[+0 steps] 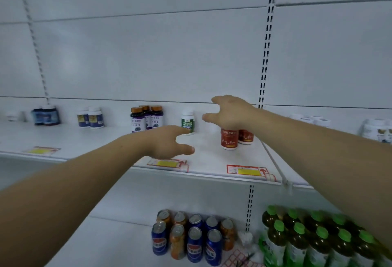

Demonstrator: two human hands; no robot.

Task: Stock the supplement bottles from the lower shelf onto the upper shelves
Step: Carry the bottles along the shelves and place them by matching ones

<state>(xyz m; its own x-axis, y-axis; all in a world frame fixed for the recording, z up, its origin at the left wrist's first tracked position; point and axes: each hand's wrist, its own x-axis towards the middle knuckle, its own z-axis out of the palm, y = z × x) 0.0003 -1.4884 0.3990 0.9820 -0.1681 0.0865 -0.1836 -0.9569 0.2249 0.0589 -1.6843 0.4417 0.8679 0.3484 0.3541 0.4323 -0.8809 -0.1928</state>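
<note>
Red, glossy plastic cylinders, the two supplement bottles [230, 139] stand upright on the smooth white shelf [95, 139] right of centre, just under the right hand [231, 112], fingers spread wide and empty like the left hand [167, 141] nearer left, so a placing step seems finished and fetching more likely follows.

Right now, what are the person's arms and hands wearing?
The left forearm and right forearm are bare to the frame edge, no sleeves showing. The left hand and right hand are ungloved, with no watch, ring or bracelet in view.
</note>
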